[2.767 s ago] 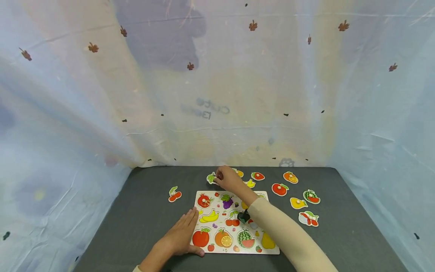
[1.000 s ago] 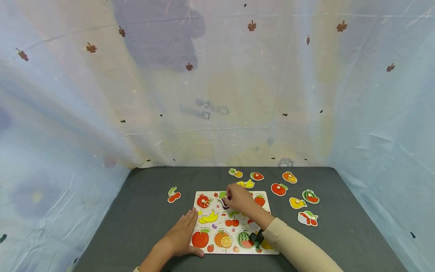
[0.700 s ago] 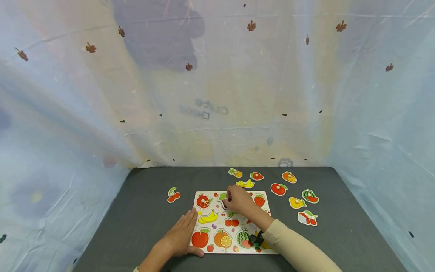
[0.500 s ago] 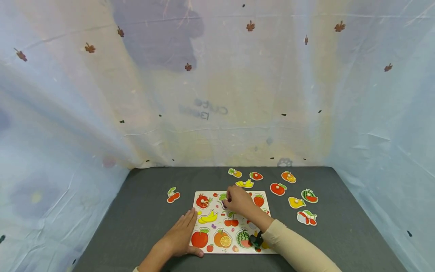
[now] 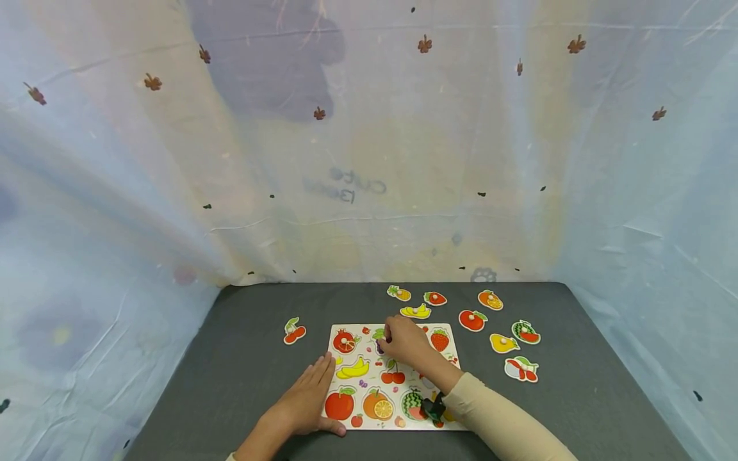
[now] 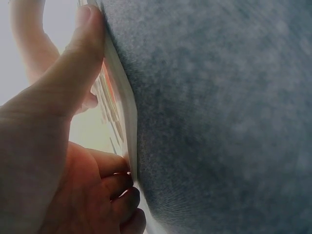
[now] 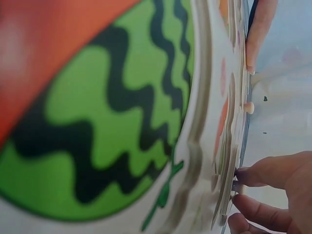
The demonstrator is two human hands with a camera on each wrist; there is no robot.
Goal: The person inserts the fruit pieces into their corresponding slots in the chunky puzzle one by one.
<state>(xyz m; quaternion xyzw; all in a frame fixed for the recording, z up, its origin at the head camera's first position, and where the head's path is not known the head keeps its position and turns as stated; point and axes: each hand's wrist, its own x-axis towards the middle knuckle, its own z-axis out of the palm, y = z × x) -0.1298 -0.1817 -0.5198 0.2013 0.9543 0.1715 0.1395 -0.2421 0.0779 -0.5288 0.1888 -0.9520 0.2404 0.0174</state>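
A white fruit puzzle board (image 5: 373, 385) lies on the dark table, printed with several fruit shapes. My left hand (image 5: 308, 390) rests along its left edge, fingers straight and thumb at the near edge. At the board's far side my right hand (image 5: 406, 339) pinches the small knob of a grape puzzle piece (image 5: 378, 335), over the grape spot. Fingers partly cover that piece; in the right wrist view the thumb and finger (image 7: 265, 171) close on its knob. A knobbed pomegranate piece (image 5: 344, 341) sits in the board's far left corner.
A cherry piece (image 5: 295, 331) lies left of the board. Beyond it are pineapple (image 5: 399, 293), banana (image 5: 416, 312) and strawberry (image 5: 435, 299) pieces. Orange (image 5: 490, 300), apple (image 5: 473, 321), pear (image 5: 504, 344), watermelon (image 5: 526, 332) and a red-and-white fruit piece (image 5: 521, 369) lie rightward. Fabric curtains surround the table.
My right hand has brought the grape piece from the table beyond the board back onto the grape spot, then barely moved in the latest frames. The left hand has stayed in place.
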